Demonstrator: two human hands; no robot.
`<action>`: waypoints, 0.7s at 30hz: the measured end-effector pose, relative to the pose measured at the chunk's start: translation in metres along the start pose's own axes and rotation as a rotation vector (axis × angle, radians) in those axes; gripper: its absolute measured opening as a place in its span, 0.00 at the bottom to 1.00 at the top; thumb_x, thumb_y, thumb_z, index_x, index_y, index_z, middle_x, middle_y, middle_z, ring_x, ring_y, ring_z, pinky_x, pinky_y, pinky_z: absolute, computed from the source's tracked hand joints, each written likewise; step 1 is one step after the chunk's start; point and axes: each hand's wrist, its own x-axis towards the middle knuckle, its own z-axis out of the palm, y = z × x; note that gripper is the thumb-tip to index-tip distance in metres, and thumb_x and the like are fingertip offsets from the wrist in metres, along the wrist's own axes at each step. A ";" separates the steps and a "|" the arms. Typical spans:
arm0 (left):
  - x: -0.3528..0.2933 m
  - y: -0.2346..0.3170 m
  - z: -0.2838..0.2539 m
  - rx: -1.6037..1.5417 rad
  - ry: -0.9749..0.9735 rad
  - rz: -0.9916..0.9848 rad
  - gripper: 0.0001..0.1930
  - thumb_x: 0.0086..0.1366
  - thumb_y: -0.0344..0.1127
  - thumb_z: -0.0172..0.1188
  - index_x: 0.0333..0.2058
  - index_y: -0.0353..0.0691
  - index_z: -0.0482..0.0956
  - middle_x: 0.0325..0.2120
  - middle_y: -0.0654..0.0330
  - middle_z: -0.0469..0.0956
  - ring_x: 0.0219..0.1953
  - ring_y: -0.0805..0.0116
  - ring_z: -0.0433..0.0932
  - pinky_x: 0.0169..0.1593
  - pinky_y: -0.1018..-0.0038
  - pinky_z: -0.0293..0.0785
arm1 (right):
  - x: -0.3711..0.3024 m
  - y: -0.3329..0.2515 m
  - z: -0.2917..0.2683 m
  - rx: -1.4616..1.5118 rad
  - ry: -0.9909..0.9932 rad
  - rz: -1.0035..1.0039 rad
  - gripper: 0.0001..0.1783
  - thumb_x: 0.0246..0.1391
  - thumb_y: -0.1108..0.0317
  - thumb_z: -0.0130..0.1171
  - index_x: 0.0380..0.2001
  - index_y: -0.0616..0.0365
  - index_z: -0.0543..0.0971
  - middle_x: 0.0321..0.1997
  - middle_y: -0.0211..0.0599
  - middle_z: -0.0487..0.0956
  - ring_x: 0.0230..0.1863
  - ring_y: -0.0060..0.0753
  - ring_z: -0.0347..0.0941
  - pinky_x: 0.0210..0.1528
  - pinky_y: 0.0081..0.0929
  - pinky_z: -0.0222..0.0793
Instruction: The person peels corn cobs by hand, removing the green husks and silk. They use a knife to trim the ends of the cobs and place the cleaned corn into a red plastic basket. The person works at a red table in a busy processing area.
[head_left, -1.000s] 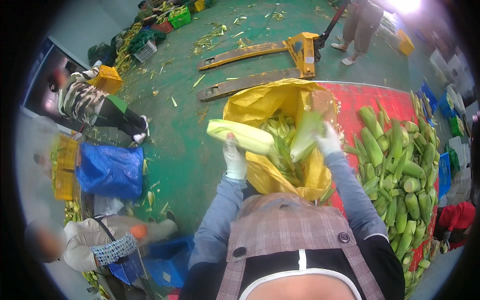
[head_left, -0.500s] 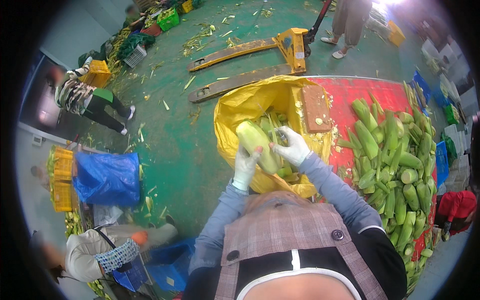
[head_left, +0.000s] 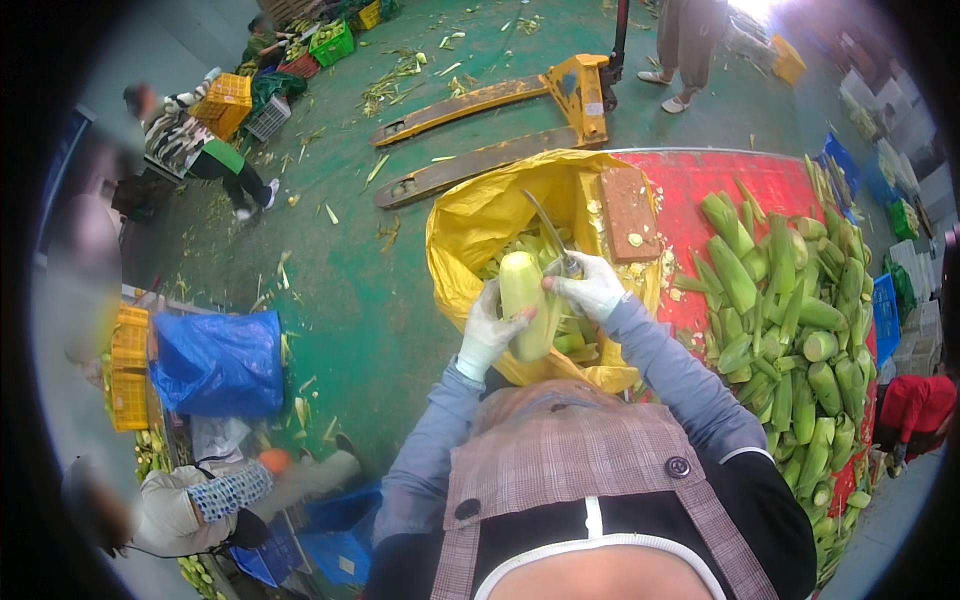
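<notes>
My left hand (head_left: 484,330), in a white glove, is wrapped round an ear of corn (head_left: 522,300) in its smooth pale green husk. The ear stands almost upright in the picture. A knife (head_left: 573,267) with a slim curved blade is gripped in my right hand (head_left: 594,288), also gloved; its blade points away from me. The thumb and fingertips of that hand touch the ear's right side. Beneath both hands a large yellow bag (head_left: 455,235) gapes, with stripped green husk leaves (head_left: 572,342) inside. A reddish-brown brick (head_left: 628,215) lies at the bag's right rim.
Right of me, a heap of husked corn (head_left: 800,340) covers a red surface (head_left: 690,185). A yellow pallet jack (head_left: 577,100) stands beyond the bag; a person (head_left: 690,45) is near its handle. To the left are a blue bag (head_left: 220,362), yellow crates (head_left: 128,385) and other people working.
The ear has turned from leaning left to nearly upright. My right hand has tilted, so the knife's blade now shows clearly. At far left, a person has moved nearer the yellow crate.
</notes>
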 end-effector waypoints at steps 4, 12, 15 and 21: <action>-0.011 -0.007 0.003 -0.039 -0.005 -0.033 0.36 0.56 0.34 0.70 0.60 0.29 0.65 0.51 0.53 0.75 0.52 0.65 0.74 0.57 0.69 0.71 | 0.000 0.013 0.001 -0.057 0.007 -0.108 0.16 0.52 0.59 0.68 0.39 0.58 0.80 0.28 0.31 0.79 0.25 0.19 0.71 0.27 0.23 0.68; -0.005 0.009 0.010 0.005 0.000 -0.027 0.32 0.54 0.38 0.72 0.54 0.31 0.71 0.48 0.50 0.76 0.49 0.64 0.76 0.54 0.69 0.71 | -0.006 -0.025 -0.006 0.002 0.002 0.025 0.23 0.51 0.53 0.69 0.43 0.58 0.79 0.29 0.29 0.76 0.28 0.21 0.70 0.32 0.24 0.69; -0.003 0.008 0.004 0.148 -0.041 0.023 0.31 0.54 0.38 0.71 0.54 0.31 0.71 0.48 0.51 0.76 0.49 0.64 0.76 0.54 0.70 0.71 | -0.006 -0.017 -0.008 -0.129 0.073 -0.119 0.19 0.54 0.57 0.66 0.43 0.58 0.79 0.28 0.31 0.77 0.25 0.19 0.70 0.29 0.22 0.68; -0.003 0.013 0.007 0.025 -0.046 0.015 0.30 0.56 0.36 0.70 0.55 0.31 0.71 0.49 0.54 0.76 0.49 0.65 0.75 0.54 0.70 0.71 | 0.012 0.004 0.008 -0.113 0.215 -0.287 0.13 0.57 0.62 0.62 0.39 0.59 0.76 0.26 0.31 0.77 0.18 0.20 0.69 0.20 0.23 0.64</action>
